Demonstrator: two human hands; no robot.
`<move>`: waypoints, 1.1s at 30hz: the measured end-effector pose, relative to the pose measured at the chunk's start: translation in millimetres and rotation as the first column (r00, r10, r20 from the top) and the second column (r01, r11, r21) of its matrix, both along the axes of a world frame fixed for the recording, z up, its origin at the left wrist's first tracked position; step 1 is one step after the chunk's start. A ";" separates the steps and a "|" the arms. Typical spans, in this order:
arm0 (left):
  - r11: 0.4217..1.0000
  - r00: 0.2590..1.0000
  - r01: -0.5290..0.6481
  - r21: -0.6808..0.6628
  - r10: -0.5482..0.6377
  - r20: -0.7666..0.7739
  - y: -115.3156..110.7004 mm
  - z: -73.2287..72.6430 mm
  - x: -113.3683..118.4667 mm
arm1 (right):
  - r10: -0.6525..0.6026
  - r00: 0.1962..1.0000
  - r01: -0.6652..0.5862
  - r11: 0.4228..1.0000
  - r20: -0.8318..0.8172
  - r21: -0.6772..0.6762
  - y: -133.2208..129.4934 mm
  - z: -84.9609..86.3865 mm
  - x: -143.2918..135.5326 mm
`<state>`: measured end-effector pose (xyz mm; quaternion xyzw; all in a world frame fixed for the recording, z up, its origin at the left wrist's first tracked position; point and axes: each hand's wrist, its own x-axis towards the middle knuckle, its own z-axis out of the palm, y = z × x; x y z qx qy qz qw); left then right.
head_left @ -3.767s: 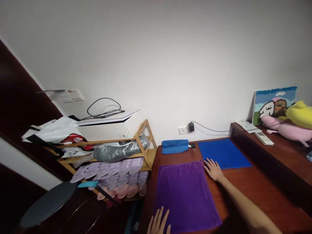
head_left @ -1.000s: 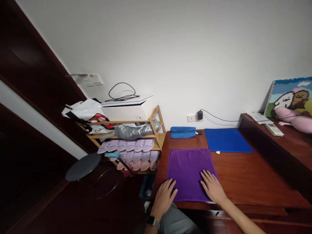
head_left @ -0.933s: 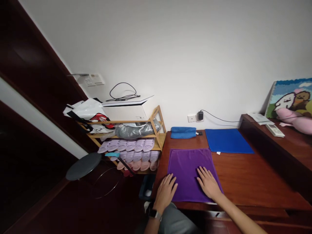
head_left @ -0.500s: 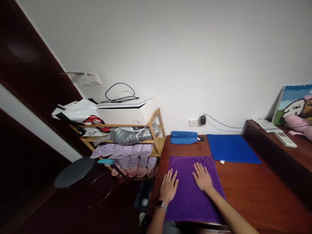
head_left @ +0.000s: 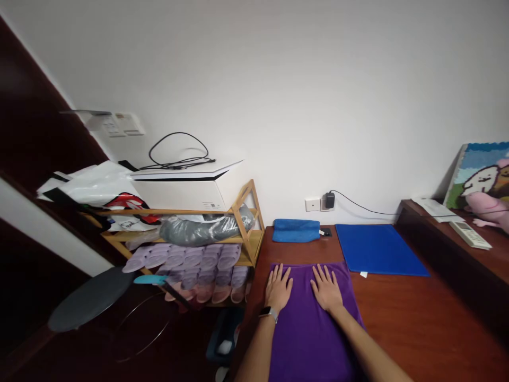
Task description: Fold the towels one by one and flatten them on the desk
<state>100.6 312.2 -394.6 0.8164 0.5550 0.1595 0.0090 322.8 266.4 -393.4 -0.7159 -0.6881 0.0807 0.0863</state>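
A purple cloth (head_left: 306,329) lies spread out on the reddish-brown wooden desk (head_left: 401,313). My left hand (head_left: 278,288) rests flat near its far left corner, fingers spread, with a watch on the wrist. Toward the far edge of the same cloth, right of its middle, my right hand (head_left: 326,289) also lies flat with the fingers apart. Neither hand grips anything. Behind the purple cloth is a folded blue cloth (head_left: 296,231), close to the wall. To the right a larger blue cloth (head_left: 379,249) is laid flat, a white tag at its near edge.
Left of the desk stands a wooden rack (head_left: 248,228) with slippers (head_left: 191,257), a white box (head_left: 178,191) and bags. A black stool (head_left: 93,297) is further left. A black adapter (head_left: 330,200) plugs into the wall. On the right ledge lies a white remote-like device (head_left: 470,235).
My left hand has slid toward the cloth's far left corner, and my right hand sits closer to its far edge. The view has shifted slightly.
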 end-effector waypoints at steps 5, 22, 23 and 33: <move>0.999 0.999 -0.030 -0.030 0.030 -0.023 17.5 -22.7 -28.6 | 0.031 0.999 -0.031 0.999 -0.029 0.015 -6.4 -5.9 -4.8; 0.977 0.979 -0.155 -0.148 0.132 -0.152 14.1 7.3 -34.5 | -0.057 0.996 0.056 0.998 0.062 0.016 23.2 3.7 54.4; 0.978 0.980 -0.154 -0.142 0.133 -0.148 14.1 8.4 -34.3 | -0.050 0.997 0.047 0.998 0.059 0.053 19.3 2.4 45.6; 0.980 0.987 -0.142 -0.140 0.131 -0.088 16.2 4.9 -36.5 | -0.008 1.000 0.006 0.998 0.023 0.059 -13.6 -21.5 48.2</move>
